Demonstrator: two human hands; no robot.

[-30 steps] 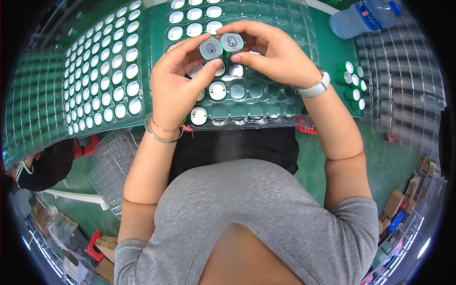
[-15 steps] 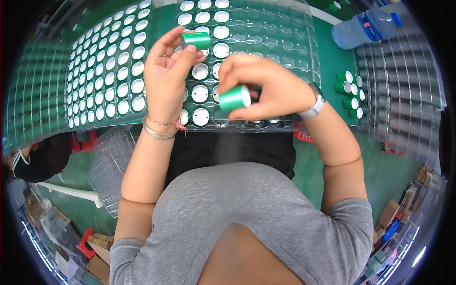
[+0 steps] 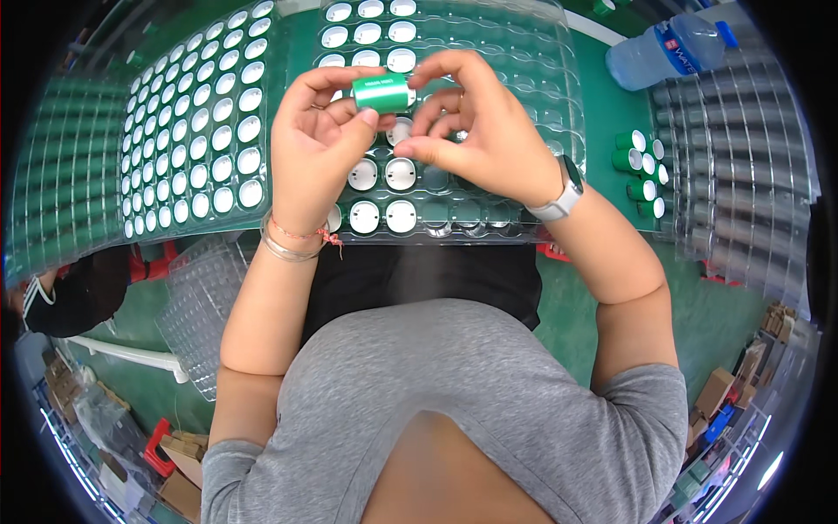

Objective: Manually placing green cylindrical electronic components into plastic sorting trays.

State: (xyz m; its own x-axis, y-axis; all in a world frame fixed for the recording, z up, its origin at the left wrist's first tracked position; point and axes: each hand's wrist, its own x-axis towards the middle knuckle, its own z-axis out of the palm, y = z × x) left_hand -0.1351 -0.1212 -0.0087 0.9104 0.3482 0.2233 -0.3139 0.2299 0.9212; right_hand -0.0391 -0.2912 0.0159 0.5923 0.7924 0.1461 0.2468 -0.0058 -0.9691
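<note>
My left hand [image 3: 323, 144] is closed round a small green cylinder [image 3: 384, 92], held sideways above the tray with light printing on its side. My right hand [image 3: 484, 131] has its fingers apart at the cylinder's right end. Its index fingertip is close to that end; I cannot tell whether they touch. Below both hands lies a clear plastic tray [image 3: 524, 65] with rows of round pockets. Its left columns hold white-topped pieces, such as the one in the front row [image 3: 401, 217]. Several pockets on the right have no white top.
Another tray filled with white-topped pieces [image 3: 200, 205] lies to the left. On the right several green cylinders with white ends [image 3: 647, 163] lie grouped beside stacked clear trays [image 3: 742, 166]. A water bottle [image 3: 668, 52] lies at the back right.
The green cylinder in my right hand has left it, and a front-row pocket now shows a white top. My right hand has moved up towards the cylinder in my left hand.
</note>
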